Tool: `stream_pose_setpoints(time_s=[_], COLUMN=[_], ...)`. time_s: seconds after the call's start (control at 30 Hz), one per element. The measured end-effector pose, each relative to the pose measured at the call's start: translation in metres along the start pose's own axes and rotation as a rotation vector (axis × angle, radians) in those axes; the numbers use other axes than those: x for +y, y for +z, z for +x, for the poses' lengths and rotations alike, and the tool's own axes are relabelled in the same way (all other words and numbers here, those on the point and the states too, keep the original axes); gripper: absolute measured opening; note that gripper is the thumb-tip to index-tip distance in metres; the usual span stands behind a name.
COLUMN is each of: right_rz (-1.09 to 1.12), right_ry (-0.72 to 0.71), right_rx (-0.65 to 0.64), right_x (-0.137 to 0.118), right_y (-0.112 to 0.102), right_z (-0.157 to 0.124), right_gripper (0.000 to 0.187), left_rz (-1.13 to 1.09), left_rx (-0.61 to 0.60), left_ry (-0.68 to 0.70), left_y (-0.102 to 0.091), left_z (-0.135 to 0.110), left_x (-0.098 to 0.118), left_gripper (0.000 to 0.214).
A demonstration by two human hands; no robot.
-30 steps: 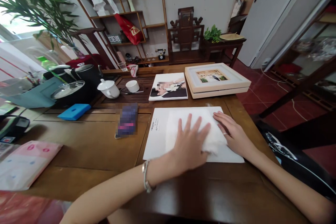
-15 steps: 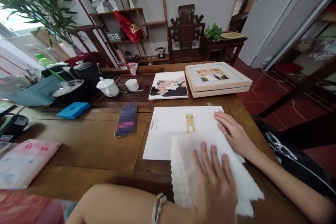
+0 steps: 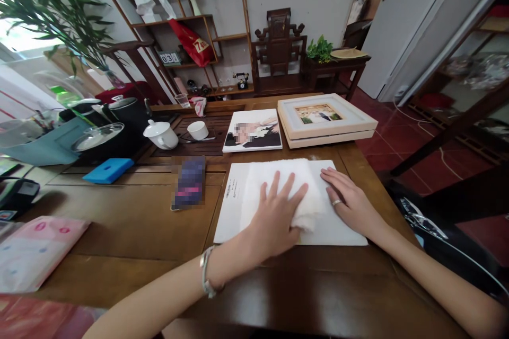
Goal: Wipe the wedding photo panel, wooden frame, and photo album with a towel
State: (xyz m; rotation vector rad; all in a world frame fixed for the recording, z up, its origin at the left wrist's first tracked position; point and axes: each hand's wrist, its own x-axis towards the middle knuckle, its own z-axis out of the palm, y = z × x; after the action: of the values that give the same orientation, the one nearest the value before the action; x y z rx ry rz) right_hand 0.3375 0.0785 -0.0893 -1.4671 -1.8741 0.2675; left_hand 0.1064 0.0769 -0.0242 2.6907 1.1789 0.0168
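Note:
A white rectangular panel (image 3: 233, 222) lies flat on the wooden table, with small print near its left edge. Over its middle is spread a white tissue-like cloth (image 3: 254, 175). My left hand (image 3: 274, 212) lies on the cloth with its fingers spread, pressing it against the panel. On the panel's right edge rests my right hand (image 3: 350, 201), fingers stretched out, a ring on one of them. The gold bear-shaped piece on the panel is hidden from sight under the cloth and hand.
Behind the panel lie a photo print (image 3: 252, 130) and stacked pale frames (image 3: 326, 116). To the left are a phone (image 3: 189, 183), a blue block (image 3: 108, 170), a lidded white cup (image 3: 160, 134) and a pink-white packet (image 3: 40, 251). A black bag (image 3: 433, 233) sits right of the table.
My left hand has slid the cloth away from me and to the left, from the panel's near right corner onto its middle. The gold piece is now covered. My right hand stays at the edge.

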Motion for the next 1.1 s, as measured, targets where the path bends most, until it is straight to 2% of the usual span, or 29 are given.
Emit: stream_pose_setpoints(time_s=[0.07,0.17,0.27,0.37,0.5,0.63,0.87,0.97,1.1], right_rz=[-0.013,-0.037,-0.049,-0.050,-0.042,-0.045,-0.042,-0.051,-0.055], right_ry=[0.010,0.010,0.006,-0.002,-0.012,-0.007,-0.020,-0.026,-0.026], right_rx=[-0.009,-0.023,-0.023,-0.027,-0.037,-0.045,-0.036,-0.036,-0.034], right_x=[-0.001,-0.001,0.000,0.001,0.003,0.003,0.004,0.004,0.003], right_y=[0.000,-0.001,0.000,0.000,0.000,-0.001,0.000,0.000,-0.001], right_z=[0.000,0.000,0.000,0.000,0.000,0.000,0.000,0.000,0.000], right_gripper=[0.038,0.039,0.039,0.039,0.039,0.039,0.038,0.037,0.037], left_rz=[0.008,0.015,0.003,-0.009,0.035,0.044,0.025,-0.031,-0.087], left_rx=[-0.034,-0.020,-0.025,-0.038,-0.021,0.029,0.096,0.050,0.009], left_ry=[0.038,0.143,0.159,0.073,-0.006,-0.022,0.072,0.131,0.120], left_y=[0.008,0.019,0.019,0.007,-0.010,-0.014,-0.011,-0.013,-0.017], left_z=[-0.029,-0.067,-0.078,-0.056,-0.005,0.029,0.030,0.034,0.037], left_x=[0.015,0.032,0.033,0.018,-0.017,-0.046,-0.045,-0.049,-0.061], left_gripper=[0.095,0.102,0.100,0.097,0.090,0.076,0.062,0.063,0.064])
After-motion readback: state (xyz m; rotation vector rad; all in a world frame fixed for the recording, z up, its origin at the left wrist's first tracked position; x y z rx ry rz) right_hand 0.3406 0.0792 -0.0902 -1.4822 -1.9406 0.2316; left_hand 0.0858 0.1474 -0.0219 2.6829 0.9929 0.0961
